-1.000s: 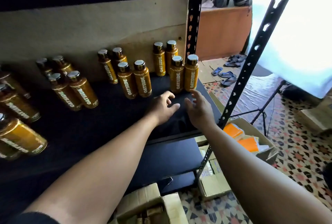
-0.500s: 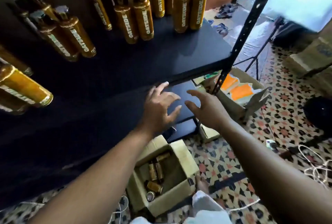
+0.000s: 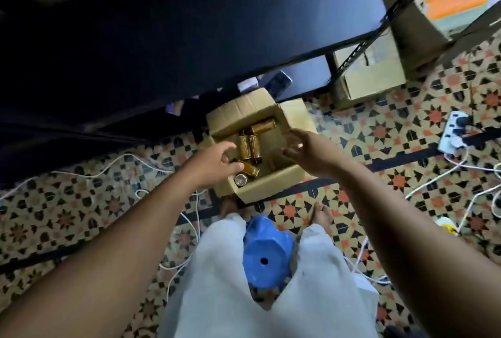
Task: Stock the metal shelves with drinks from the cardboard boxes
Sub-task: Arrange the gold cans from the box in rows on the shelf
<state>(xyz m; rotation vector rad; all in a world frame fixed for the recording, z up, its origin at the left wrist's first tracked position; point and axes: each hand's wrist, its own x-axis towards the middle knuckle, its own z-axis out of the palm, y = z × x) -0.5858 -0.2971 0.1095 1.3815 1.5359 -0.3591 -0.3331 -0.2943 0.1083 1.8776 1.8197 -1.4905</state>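
I see left hand (image 3: 214,161) over box (image 3: 271,187), fingers loosely spread, empty, just above bottles (image 3: 250,145). Right hand (image 3: 307,148) likewise slack, gripping nothing, over box's right side.

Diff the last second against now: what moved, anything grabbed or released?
Both hands dropped from the metal shelves to the open cardboard box on the floor: left hand over the near-left bottles, right hand over the box's right side. Nothing gripped or released; both stay empty. The bottles in the box lie as before.
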